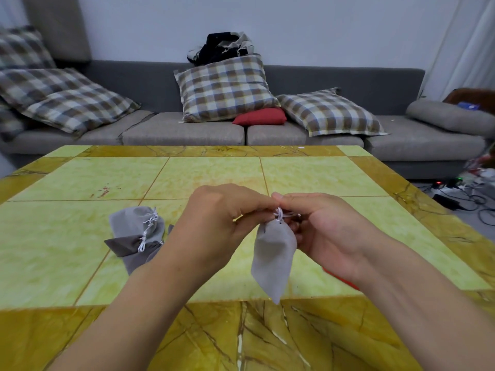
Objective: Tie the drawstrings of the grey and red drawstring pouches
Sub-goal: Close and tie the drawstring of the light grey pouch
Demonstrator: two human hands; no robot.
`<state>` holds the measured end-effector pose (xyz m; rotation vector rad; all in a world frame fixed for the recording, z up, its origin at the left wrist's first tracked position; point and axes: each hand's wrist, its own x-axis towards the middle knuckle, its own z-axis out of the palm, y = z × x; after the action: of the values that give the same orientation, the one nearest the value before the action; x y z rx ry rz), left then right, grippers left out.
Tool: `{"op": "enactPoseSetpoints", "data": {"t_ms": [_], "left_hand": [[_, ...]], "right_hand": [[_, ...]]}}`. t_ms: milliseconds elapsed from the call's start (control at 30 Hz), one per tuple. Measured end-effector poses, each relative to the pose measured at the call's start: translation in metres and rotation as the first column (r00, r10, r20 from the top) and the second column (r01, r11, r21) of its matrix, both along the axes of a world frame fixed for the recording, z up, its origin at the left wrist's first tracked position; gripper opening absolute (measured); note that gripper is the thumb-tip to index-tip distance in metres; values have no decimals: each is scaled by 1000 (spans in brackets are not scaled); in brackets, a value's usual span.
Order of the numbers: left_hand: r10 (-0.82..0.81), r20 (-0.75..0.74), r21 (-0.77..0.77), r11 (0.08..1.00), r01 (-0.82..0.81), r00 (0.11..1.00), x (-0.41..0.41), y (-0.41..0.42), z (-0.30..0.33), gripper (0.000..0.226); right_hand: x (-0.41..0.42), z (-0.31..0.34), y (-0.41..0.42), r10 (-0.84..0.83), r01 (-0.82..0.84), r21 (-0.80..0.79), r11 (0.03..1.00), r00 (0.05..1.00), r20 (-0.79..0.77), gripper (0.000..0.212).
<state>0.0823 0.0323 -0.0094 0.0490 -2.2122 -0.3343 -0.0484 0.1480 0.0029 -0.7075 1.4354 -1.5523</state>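
We find the task part done. A pile of grey pouches (136, 234) lies on the worktop (80, 183) toward its left side, mouths gathered and white cords knotted as far as we can tell. One light grey pouch (273, 261) is in hand, hanging above the near middle of the worktop with its neck cinched. A strip of red (340, 279) shows under the right forearm near the near edge; we judge it a red pouch, its cord state hidden. Left to do, in our judgement: finish this knot, then the red.

The left hand (214, 223) pinches the white drawstring (280, 214) at the neck. The right hand (321, 226) pinches the same cord from the other side, palm turned up, fingertips of both hands touching
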Motion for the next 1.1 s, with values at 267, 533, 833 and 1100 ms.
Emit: {"op": "enactPoseSetpoints", "data": {"t_ms": [267, 533, 833, 1100], "left_hand": [[44, -4, -93, 995, -44, 999, 1, 4, -5, 13], [177, 18, 291, 941, -174, 984, -8, 4, -14, 10], [193, -58, 324, 932, -164, 980, -8, 3, -10, 13], [539, 320, 49, 812, -582, 779, 11, -69, -39, 3]], "right_hand": [[5, 4, 1, 0, 0, -24, 1000, 1000, 24, 26], [2, 2, -2, -271, 237, -147, 960, 917, -293, 26], [-4, 0, -3, -293, 230, -221, 948, 902, -317, 25], [-83, -31, 2, 199, 265, 467, 844, 654, -730, 48]]}}
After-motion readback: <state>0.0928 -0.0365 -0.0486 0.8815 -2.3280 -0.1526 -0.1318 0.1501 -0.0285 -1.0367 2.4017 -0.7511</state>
